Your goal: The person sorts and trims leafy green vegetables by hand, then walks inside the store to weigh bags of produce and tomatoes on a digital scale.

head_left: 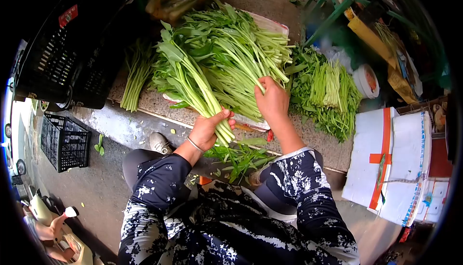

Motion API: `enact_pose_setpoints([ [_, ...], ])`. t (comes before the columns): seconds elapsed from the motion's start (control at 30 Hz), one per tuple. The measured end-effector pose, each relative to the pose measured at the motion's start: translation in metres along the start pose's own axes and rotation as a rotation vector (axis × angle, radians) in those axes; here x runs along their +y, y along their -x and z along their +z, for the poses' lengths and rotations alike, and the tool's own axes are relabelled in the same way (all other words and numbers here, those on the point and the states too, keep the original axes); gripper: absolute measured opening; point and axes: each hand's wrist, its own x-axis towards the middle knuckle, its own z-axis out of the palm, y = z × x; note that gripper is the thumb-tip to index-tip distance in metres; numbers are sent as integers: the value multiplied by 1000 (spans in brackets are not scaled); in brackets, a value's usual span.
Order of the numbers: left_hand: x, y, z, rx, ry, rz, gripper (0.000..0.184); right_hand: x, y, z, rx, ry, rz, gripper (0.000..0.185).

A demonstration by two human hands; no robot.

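Note:
My left hand (206, 131) is closed round a bunch of water spinach (193, 79), its pale stem ends sticking out below my fingers and its leaves pointing up and away. To the right, my right hand (273, 99) pinches a few long stems at the edge of a big water spinach pile (231, 43). That pile lies on a pale board or tray, mostly hidden under it, on a low stone ledge. Loose leaves (238, 161) are scattered on the ground between my feet.
Another heap of greens (330, 89) sits right of the pile, a smaller bundle (137, 74) left. Black crates (58, 62) stand at the left, with a low black basket (65, 142). White foam boxes (369, 159) with orange tape stand right. A person's arm (57, 224) shows lower left.

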Motion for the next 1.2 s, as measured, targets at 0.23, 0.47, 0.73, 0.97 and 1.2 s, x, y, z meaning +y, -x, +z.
enact_pose_setpoints([
  [0.23,-10,-5,-1,42,17,55,23,-32,59,19,-124,-350,-209,25],
  [0.47,-8,-13,-6,81,-73,4,22,-18,58,29,-295,-661,-159,20],
  [0.73,-3,-12,-5,45,-38,-99,20,-17,37,18,-628,-1197,444,23],
  [0.97,4,-8,-3,-12,-55,-34,21,-13,40,25,-612,-1341,540,16],
  [1.2,13,-9,-10,21,-40,119,21,8,64,26,-754,-1590,424,10],
])
